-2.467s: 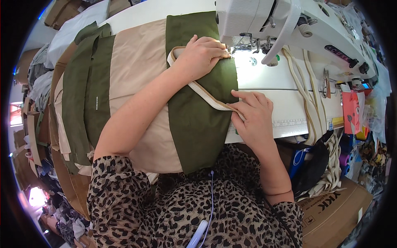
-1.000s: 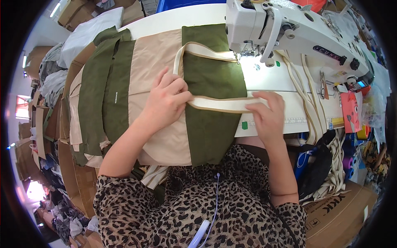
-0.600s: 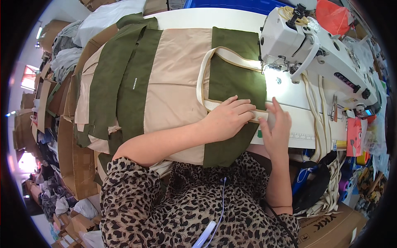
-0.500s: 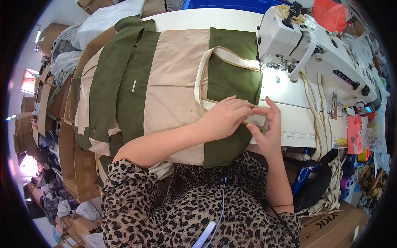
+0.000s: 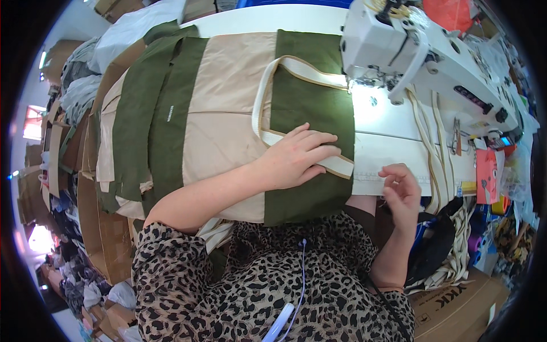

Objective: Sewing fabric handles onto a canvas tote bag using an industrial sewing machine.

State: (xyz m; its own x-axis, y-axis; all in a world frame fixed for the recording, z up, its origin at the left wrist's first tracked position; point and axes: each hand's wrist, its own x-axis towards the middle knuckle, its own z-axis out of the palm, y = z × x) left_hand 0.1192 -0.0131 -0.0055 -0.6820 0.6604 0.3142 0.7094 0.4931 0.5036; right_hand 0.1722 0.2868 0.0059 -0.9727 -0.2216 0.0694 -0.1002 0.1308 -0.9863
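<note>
I see the left hand (image 5: 299, 157) flat, fingers spread, pressing the cream webbing strap (image 5: 268, 97) onto the green-and-beige canvas bag panel (image 5: 228, 114) lying on the white sewing table (image 5: 393, 137). Right hand (image 5: 401, 191) sits loosely curled at the table edge, holding nothing, just right of the panel. White industrial sewing machine (image 5: 399, 45) is behind the panel's right corner.

Left hand (image 5: 296, 157): palm down, flat, fingers (image 5: 319, 139) extended and slightly spread, pointing to the right; thumb tucked below, along the lower edge of the palm. Left wrist straight, in line with the forearm. Left forearm bare, running diagonally from lower left up to the hand; upper arm in a leopard-print sleeve.

Right hand (image 5: 400, 191): lifted, loosely curled, fingers (image 5: 394, 171) bent inward toward the palm, nothing gripped; well apart from the left hand, lower and to its right. Right wrist bent slightly. Right forearm bare, near vertical, rising from the lower edge to the hand; elbow beside the torso.
</note>
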